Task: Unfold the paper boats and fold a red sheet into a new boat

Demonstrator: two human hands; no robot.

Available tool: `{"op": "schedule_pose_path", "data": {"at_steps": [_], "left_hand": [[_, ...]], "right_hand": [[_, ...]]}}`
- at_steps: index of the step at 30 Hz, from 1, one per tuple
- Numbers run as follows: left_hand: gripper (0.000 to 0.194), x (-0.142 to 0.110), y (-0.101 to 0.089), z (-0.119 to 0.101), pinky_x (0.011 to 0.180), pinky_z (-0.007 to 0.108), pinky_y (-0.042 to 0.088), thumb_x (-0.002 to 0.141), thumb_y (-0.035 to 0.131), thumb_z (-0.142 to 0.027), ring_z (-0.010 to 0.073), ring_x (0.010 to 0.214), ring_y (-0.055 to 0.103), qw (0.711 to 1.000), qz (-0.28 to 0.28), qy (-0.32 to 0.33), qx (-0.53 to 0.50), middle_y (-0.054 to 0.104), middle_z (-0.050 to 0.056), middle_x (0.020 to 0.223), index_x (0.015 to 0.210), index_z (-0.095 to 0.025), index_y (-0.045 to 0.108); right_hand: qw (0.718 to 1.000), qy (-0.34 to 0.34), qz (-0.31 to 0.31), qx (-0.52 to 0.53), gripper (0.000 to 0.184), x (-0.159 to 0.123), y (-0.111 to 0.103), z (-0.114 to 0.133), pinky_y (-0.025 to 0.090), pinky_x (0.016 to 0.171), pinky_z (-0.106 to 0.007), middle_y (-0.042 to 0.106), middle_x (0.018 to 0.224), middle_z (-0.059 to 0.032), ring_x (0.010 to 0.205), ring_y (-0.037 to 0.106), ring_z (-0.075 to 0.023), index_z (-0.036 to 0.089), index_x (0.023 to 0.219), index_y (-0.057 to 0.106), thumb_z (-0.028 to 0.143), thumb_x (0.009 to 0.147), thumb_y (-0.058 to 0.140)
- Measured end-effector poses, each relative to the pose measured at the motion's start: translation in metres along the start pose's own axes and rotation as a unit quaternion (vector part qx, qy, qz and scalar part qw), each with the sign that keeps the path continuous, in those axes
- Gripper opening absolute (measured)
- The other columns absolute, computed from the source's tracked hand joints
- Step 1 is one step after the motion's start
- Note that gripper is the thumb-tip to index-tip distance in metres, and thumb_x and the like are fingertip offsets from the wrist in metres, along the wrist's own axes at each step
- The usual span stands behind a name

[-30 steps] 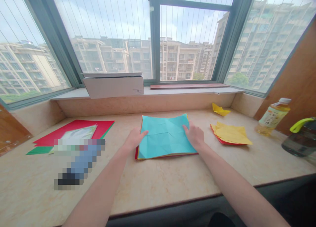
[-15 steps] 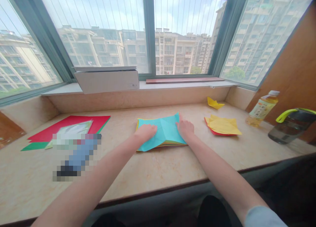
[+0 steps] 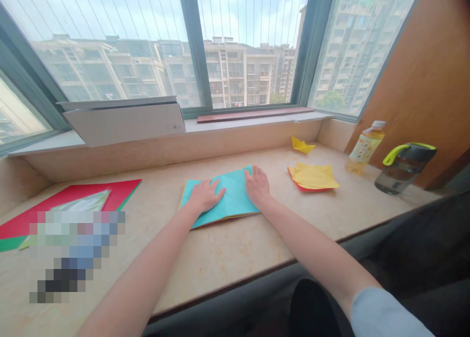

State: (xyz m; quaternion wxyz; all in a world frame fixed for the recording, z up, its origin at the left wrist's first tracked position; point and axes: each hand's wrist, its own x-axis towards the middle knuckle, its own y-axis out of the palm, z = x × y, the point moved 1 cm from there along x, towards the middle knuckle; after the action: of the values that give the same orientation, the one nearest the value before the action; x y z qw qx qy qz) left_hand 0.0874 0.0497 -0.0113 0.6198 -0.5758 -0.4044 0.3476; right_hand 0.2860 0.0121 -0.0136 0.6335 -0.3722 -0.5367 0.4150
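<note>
A folded turquoise origami paper (image 3: pixel 235 200) lies on the marble-look sill counter (image 3: pixel 220 263), with yellow and red layers showing along its lower edge. My left hand (image 3: pixel 205 195) presses flat on its left part, and my right hand (image 3: pixel 257 185) rests flat on its upper right part. Neither hand grips it. To the right sit a small yellow paper boat (image 3: pixel 303 145) and a folded yellow-and-red paper (image 3: pixel 313 177). Red and green paper sheets (image 3: pixel 88 192) lie at the left, partly covered by a pixelated object (image 3: pixel 73 254).
A tea bottle (image 3: pixel 365 148) and a dark water bottle with a lime handle (image 3: pixel 406 168) stand at the right end. A white cardboard box (image 3: pixel 125 123) and a reddish wooden board (image 3: pixel 255 115) lie on the window ledge. The counter's front edge runs below my arms.
The turquoise paper has gone from a wide flat square to a smaller folded shape, and my hands have moved closer together on it. The whole view has shifted as my head turned.
</note>
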Motion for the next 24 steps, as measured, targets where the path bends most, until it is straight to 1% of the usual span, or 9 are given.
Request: {"op": "schedule_pose_path", "data": {"at_steps": [2,4,7,9,12,15,20,22,24], "left_hand": [[0.071,0.001,0.007,0.006,0.111,0.052,0.025,0.093,0.029,-0.063,0.0352,0.139,0.037,1.000,-0.008,0.001,-0.030,0.041,0.019,0.151,0.147,-0.018,0.040],[0.075,0.002,0.010,0.008,0.114,0.053,0.019,0.091,0.029,-0.066,0.0356,0.141,0.034,0.999,-0.003,-0.001,-0.038,0.039,0.019,0.153,0.148,-0.018,0.040],[0.078,0.003,0.011,0.007,0.114,0.057,0.015,0.089,0.031,-0.068,0.0370,0.143,0.030,0.999,0.005,-0.009,-0.036,0.036,0.019,0.155,0.149,-0.018,0.038],[0.079,0.003,0.011,0.007,0.114,0.060,0.013,0.088,0.033,-0.069,0.0378,0.144,0.026,0.999,0.012,-0.013,-0.033,0.033,0.018,0.156,0.150,-0.020,0.037],[0.078,0.003,0.015,0.009,0.114,0.060,0.013,0.088,0.034,-0.070,0.0381,0.145,0.024,0.999,0.017,-0.010,-0.036,0.031,0.017,0.157,0.151,-0.023,0.035],[0.077,0.003,0.020,0.011,0.114,0.059,0.014,0.089,0.033,-0.070,0.0379,0.146,0.023,0.999,0.013,-0.008,-0.042,0.030,0.015,0.158,0.151,-0.026,0.033],[0.067,-0.001,0.018,0.009,0.113,0.064,0.011,0.093,0.031,-0.064,0.0406,0.147,0.018,0.999,0.023,-0.001,-0.039,0.026,0.014,0.160,0.151,-0.031,0.032],[0.060,-0.003,0.016,0.009,0.112,0.068,0.009,0.095,0.030,-0.061,0.0401,0.148,0.014,0.998,0.026,0.019,-0.047,0.023,0.010,0.161,0.150,-0.038,0.032],[0.056,-0.003,0.015,0.009,0.111,0.070,0.006,0.096,0.026,-0.059,0.0368,0.149,0.013,0.997,0.038,0.035,-0.058,0.021,0.008,0.162,0.149,-0.041,0.032]], "right_hand": [[0.998,-0.068,0.004,0.011,0.042,0.000,0.003,0.000,0.024,0.113,-0.044,0.035,0.153,-0.0146,0.137,0.034,-0.0310,0.019,0.137,0.053,0.033,0.099,0.040],[0.990,-0.129,0.042,0.037,0.055,-0.001,0.010,0.000,0.018,0.116,-0.045,0.034,0.155,-0.0125,0.141,0.031,-0.0304,0.020,0.143,0.046,0.050,0.097,0.042],[0.978,-0.136,0.138,0.072,0.073,-0.002,0.019,-0.002,0.015,0.117,-0.050,0.033,0.157,-0.0119,0.144,0.028,-0.0309,0.024,0.151,0.034,0.067,0.092,0.037],[0.972,-0.126,0.179,0.086,0.080,-0.002,0.022,-0.005,0.013,0.117,-0.052,0.028,0.159,-0.0126,0.146,0.023,-0.0321,0.024,0.153,0.029,0.073,0.090,0.035],[0.968,-0.127,0.194,0.097,0.086,-0.001,0.021,-0.007,0.011,0.117,-0.051,0.020,0.162,-0.0121,0.148,0.016,-0.0326,0.024,0.154,0.026,0.077,0.087,0.034],[0.966,-0.134,0.196,0.102,0.085,-0.002,0.018,-0.005,0.007,0.118,-0.050,0.014,0.163,-0.0100,0.150,0.010,-0.0323,0.027,0.154,0.025,0.077,0.087,0.033],[0.958,-0.132,0.226,0.118,0.084,-0.003,0.019,-0.003,0.004,0.117,-0.053,0.012,0.163,-0.0115,0.150,0.007,-0.0337,0.028,0.155,0.022,0.076,0.088,0.033],[0.946,-0.154,0.252,0.136,0.083,0.007,0.015,-0.010,0.010,0.118,-0.050,0.018,0.162,-0.0122,0.149,0.012,-0.0326,0.026,0.154,0.025,0.075,0.088,0.035],[0.933,-0.191,0.264,0.152,0.067,0.028,0.004,-0.028,0.024,0.115,-0.040,0.031,0.158,-0.0085,0.145,0.029,-0.0258,0.029,0.151,0.034,0.066,0.095,0.030]]}}
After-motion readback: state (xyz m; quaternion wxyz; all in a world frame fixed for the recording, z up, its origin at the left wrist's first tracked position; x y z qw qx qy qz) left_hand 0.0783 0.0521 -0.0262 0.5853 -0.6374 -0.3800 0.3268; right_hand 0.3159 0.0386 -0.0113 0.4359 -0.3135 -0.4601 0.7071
